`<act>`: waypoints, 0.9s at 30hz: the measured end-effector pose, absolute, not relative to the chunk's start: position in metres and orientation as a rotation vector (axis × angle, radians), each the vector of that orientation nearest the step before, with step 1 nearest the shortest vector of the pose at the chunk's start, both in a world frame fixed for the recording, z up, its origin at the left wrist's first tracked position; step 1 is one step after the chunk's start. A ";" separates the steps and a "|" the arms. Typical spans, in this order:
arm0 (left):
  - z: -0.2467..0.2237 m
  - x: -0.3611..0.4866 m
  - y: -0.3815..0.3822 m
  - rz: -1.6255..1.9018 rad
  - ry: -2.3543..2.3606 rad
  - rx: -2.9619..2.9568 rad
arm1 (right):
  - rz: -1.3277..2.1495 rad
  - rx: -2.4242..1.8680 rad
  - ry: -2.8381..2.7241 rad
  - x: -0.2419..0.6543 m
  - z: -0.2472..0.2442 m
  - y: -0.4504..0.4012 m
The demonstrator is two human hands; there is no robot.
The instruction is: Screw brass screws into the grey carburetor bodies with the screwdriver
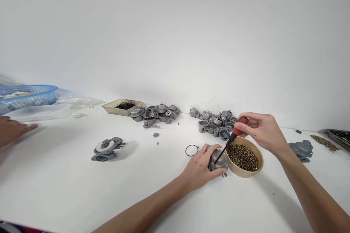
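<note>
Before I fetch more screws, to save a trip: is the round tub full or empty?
Neither empty nor brimful: screws hide the bottom of the tub, with bare inner wall showing above them.

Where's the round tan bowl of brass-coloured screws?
Head view, right of centre: the bowl sits just right of the domed grey metal part the left hand holds.

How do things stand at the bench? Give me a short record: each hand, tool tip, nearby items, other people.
left hand: left hand steadies a gray metal part
right hand: right hand grips a red-and-black screwdriver
tool tip: down at the gray metal part, slanted
right of part: round tan bowl of brassy screws
left of part: black ring, lying flat
behind: two piles of gray castings
other person: one hand, far left, holding nothing visible
</note>
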State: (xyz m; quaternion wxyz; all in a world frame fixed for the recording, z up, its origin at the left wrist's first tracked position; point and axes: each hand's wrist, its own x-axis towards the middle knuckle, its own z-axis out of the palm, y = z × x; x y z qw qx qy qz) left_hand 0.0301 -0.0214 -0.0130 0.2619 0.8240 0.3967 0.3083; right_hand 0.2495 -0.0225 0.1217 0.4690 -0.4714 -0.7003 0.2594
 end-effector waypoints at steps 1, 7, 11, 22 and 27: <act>-0.014 0.031 -0.021 0.846 1.107 2.214 | 0.609 -1.184 -1.691 0.247 0.120 -0.022; -0.012 0.031 -0.022 0.863 1.094 2.214 | 0.660 -1.171 -1.752 0.236 0.110 -0.019; -0.009 0.028 -0.021 0.844 1.075 2.167 | 0.631 -1.091 -1.732 0.249 0.116 -0.015; -0.006 0.029 -0.022 0.841 1.064 2.165 | 0.638 -1.049 -1.742 0.260 0.111 -0.006; -0.006 0.029 -0.022 0.820 1.058 2.155 | 0.660 -1.072 -1.771 0.258 0.112 -0.006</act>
